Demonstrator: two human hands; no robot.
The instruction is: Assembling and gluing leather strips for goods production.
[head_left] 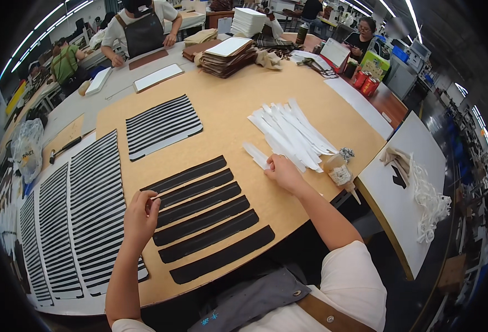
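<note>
Right now the left hand [141, 213] pinches the left end of a dark strip [191, 190], thumb and fingers closed on its tip, at about nine o'clock of a row of six such strips lying side by side on the brown board [227, 116] of the bench. The right hand [281, 171] is closed on the near end of a white strip [255, 156], at seven o'clock of a loose fan of white strips [293, 133]. A small glue bottle [341, 172] lies just beside that hand, at three o'clock. At eleven o'clock of the dark row sits a sheet of striped pieces [162, 126], and further striped sheets [83, 216] lie at nine o'clock.

Both strips look thin, light and limp, likely to bend or curl if lifted by one end only. Taking a strip by its tip between fingertips seems right; the white ones overlap and may drag their neighbours.
</note>
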